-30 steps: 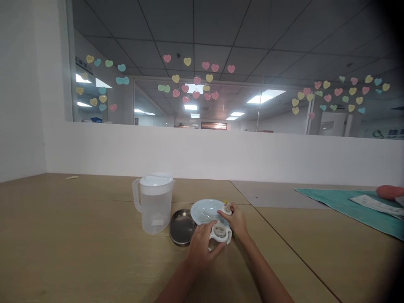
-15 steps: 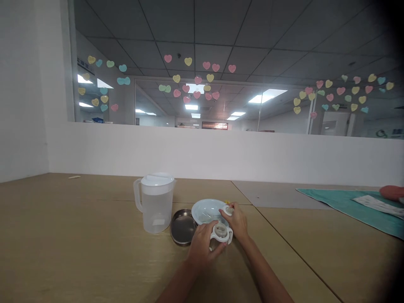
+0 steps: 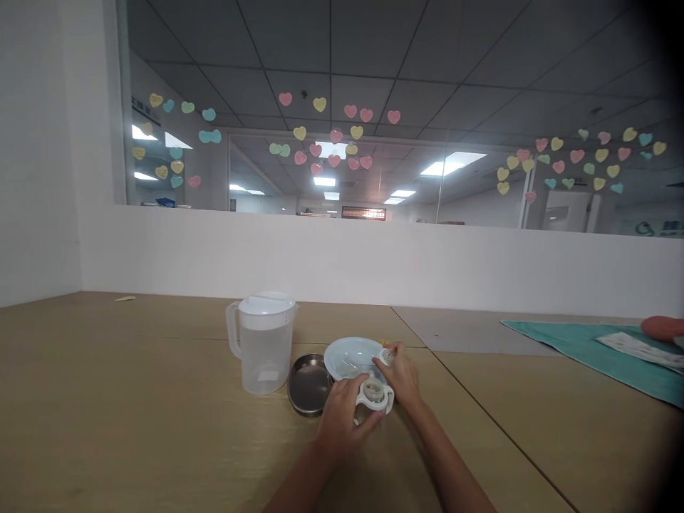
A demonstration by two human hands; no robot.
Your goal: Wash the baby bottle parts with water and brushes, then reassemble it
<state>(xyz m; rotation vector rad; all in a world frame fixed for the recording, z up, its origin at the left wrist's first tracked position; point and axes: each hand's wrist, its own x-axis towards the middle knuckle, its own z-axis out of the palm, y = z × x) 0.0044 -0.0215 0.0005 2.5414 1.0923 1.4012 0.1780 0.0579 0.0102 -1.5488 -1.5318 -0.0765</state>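
My left hand (image 3: 338, 417) is wrapped round a small clear bottle (image 3: 372, 390) that has a white collar and a white side handle. The bottle stands upright with its round mouth uncovered. In my right hand (image 3: 402, 374) a small white ring-shaped cap with a clear centre (image 3: 387, 358) is pinched, over the right rim of a pale blue bowl (image 3: 342, 349). Some clear item, hard to make out, lies inside the bowl. Left of the bowl sits a dark metal dish (image 3: 308, 385), partly hidden by the bowl and my left hand.
A translucent lidded pitcher (image 3: 266, 356) holding clear liquid stands left of the dish. Something small and yellow (image 3: 384, 342) shows behind the bowl. At the far right lie a teal cloth (image 3: 577, 342), a white patterned cloth (image 3: 635, 348) and a reddish object (image 3: 661, 328).
The cap in my right hand has tilted slightly. My left hand and the bottle stay where they were.
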